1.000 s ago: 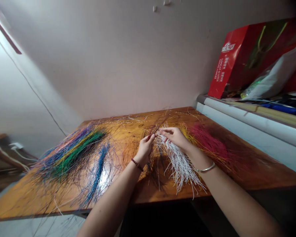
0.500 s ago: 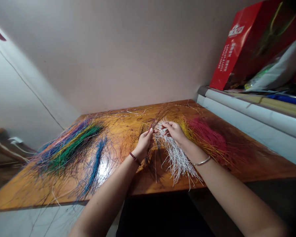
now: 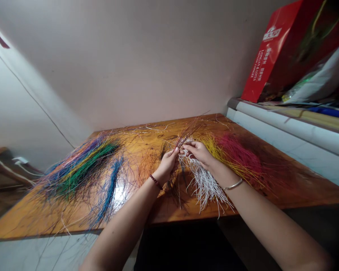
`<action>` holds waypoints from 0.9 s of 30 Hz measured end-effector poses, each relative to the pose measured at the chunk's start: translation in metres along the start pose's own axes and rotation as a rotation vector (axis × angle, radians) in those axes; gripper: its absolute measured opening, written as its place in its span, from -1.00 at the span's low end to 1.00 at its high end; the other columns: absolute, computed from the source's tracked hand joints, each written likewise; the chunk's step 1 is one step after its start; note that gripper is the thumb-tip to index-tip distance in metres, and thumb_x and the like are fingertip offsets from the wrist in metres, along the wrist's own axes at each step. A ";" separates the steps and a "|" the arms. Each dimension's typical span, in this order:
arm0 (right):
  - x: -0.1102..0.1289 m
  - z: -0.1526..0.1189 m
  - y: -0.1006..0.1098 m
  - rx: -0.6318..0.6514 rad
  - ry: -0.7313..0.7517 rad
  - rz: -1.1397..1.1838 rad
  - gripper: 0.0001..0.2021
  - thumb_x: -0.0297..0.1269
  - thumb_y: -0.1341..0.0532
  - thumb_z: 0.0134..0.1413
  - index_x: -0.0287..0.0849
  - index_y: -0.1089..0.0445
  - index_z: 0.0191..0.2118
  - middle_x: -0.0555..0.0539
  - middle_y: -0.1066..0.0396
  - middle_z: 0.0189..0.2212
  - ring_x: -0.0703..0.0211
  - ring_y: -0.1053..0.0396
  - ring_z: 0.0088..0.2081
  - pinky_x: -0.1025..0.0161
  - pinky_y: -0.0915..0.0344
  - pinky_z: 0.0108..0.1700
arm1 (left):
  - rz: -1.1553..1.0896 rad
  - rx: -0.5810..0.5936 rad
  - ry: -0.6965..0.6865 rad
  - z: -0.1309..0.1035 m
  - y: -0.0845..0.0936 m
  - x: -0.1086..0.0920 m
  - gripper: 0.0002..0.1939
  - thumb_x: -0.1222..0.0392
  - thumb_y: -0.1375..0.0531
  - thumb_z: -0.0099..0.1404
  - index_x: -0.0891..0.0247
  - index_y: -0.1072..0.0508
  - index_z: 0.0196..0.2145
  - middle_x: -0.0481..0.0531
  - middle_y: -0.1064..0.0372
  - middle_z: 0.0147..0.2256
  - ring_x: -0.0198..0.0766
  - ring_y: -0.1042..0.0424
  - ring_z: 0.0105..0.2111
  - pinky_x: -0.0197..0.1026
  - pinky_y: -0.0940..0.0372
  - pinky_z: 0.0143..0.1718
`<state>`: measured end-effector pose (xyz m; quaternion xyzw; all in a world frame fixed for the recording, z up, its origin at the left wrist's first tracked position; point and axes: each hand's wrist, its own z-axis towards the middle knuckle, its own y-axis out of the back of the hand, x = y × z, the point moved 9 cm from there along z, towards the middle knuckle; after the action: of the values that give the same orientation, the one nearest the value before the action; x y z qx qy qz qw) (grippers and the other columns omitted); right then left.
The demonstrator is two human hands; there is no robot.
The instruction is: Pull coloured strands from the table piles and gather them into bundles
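My left hand, with a dark bead bracelet on its wrist, is closed round a bundle of thin dark-red strands. Their loose ends fan up and to the right past the thumb. My right hand, wearing a silver bangle, pinches at the same strands right beside the left thumb; its exact hold is partly hidden. Beneath both hands lies a pile of white strands, spreading towards the table's front edge. Thin black strands lie below the left hand.
On the wooden table, yellow strands and pink strands lie at right. Green strands lie among other colours at left, near a blue bunch. A red box stands on the ledge at right.
My right hand has moved slightly left and its fingertips now meet the strands at my left thumb. The dark-red bundle fans out further to the right.
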<state>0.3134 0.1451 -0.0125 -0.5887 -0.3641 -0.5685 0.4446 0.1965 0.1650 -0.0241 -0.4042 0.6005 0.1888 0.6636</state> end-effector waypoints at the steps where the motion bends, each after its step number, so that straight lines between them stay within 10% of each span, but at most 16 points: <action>1: 0.000 0.000 0.000 0.003 0.004 0.002 -0.73 -0.16 -0.36 -0.18 -0.23 -0.44 -0.35 0.00 -0.41 -0.51 0.39 -0.30 -0.55 0.45 -0.17 -0.54 | -0.001 -0.003 -0.001 0.000 0.001 0.000 -0.60 -0.12 -0.25 0.11 0.31 -0.37 -0.36 -0.23 0.16 -0.63 -0.55 0.21 -0.72 -0.39 0.31 -0.72; 27: -0.004 0.003 0.005 -0.054 -0.014 0.016 -0.87 -0.27 -0.24 -0.16 -0.22 -0.37 -0.45 -0.01 -0.39 -0.55 0.36 -0.29 -0.56 0.45 -0.12 -0.57 | 0.018 -0.014 -0.003 0.003 0.001 0.008 -0.62 -0.14 -0.20 0.15 0.28 -0.34 -0.38 -0.24 0.18 -0.64 -0.53 0.20 -0.73 -0.39 0.28 -0.71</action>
<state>0.3192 0.1469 -0.0172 -0.6072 -0.3470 -0.5704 0.4307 0.1994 0.1662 -0.0321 -0.4031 0.6020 0.1997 0.6598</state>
